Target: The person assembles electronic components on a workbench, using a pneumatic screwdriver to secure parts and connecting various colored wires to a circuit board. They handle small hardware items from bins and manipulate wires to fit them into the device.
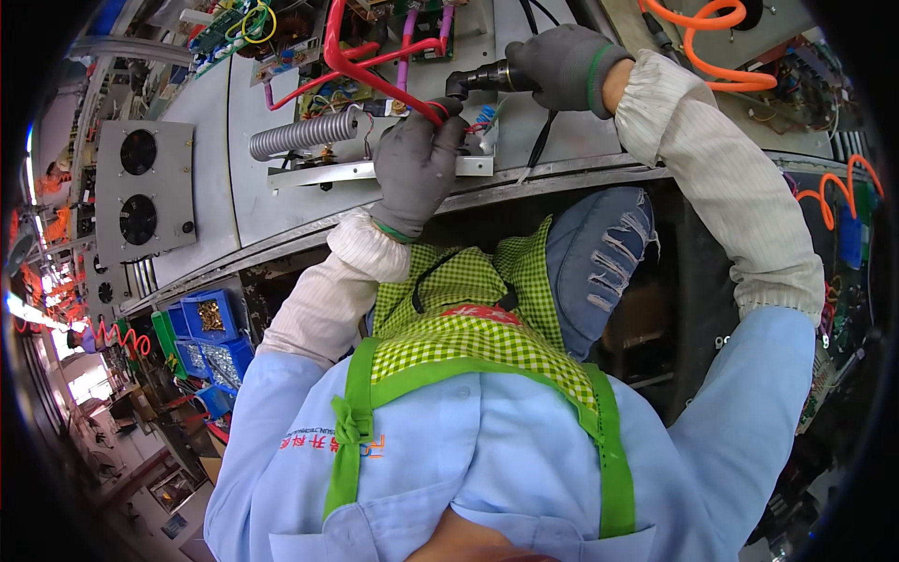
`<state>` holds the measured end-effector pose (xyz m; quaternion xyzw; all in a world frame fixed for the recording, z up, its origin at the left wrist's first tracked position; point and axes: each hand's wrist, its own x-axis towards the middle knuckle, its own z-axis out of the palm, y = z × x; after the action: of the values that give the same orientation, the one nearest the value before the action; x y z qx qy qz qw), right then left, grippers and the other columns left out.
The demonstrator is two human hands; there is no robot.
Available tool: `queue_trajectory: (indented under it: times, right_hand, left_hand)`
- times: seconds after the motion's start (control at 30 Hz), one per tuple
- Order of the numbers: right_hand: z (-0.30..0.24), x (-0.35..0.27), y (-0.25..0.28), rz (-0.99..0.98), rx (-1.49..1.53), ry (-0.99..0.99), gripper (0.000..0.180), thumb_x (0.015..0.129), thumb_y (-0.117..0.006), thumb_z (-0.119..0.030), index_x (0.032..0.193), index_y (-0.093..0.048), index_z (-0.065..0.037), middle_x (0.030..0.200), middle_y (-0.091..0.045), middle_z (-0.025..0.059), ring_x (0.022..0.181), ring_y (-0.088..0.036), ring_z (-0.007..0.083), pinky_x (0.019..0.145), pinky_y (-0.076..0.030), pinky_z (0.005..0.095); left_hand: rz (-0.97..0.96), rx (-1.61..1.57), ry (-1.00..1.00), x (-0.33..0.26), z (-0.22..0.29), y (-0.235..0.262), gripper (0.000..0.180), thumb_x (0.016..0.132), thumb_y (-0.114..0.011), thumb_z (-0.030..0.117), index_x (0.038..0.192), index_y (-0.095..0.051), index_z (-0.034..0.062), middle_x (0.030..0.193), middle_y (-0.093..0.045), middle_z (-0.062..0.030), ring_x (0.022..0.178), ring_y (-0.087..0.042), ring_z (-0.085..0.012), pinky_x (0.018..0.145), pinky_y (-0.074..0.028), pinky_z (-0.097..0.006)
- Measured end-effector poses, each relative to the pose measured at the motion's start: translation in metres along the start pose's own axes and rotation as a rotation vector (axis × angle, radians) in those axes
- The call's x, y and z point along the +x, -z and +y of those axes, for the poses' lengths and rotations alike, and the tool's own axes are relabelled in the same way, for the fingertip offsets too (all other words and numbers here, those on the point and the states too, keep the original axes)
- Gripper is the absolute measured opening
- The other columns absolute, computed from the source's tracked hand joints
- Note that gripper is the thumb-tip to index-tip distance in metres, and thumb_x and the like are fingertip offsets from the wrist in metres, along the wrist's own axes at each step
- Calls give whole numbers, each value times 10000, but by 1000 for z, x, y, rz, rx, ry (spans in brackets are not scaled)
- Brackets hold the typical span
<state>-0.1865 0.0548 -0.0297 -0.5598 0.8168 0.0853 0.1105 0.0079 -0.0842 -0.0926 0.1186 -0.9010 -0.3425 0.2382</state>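
Note:
My right hand (567,67), in a grey glove, is wrapped round a black right-angle power driver (489,77). The driver's angled head points left, just above my left fingers. My left hand (418,169), gloved too, closes its fingertips round the lower end of a thick red cable (379,84). That cable slants down from the upper edge to a metal-framed assembly (323,175) with circuit parts and wires. Beside my left hand, on the assembly, lies a ribbed grey coil (304,139). My left fingers partly hide the cable's end and whatever it meets.
A grey box with two fans (145,192) stands on the bench at left. Blue bins of small metal parts (210,317) sit below the bench's left side. Coiled orange hoses (698,47) hang at upper right. The bench's metal edge (552,169) runs before my lap.

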Motion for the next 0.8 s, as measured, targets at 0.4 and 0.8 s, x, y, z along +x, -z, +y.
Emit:
queue_trajectory:
  times: [0.4,0.8]
  right_hand:
    - [-1,2,-4,5,-1,-11,350,772,-706,-138,1108,-623,-87,951,-700,133,909,-690,323,816,-547,440]
    - [5,-2,-8,-34,66,42,422,756,-733,-245,1092,-568,-51,904,-686,169,875,-679,363,789,-543,452]
  left_hand:
    - [-30,13,42,-1,5,5,206,924,-629,204,1055,-679,52,792,-712,-104,712,-699,-255,652,-526,-365]
    - [38,109,-23,-2,1,4,201,885,-648,260,1034,-687,132,716,-660,-114,669,-646,-343,626,-492,-459]
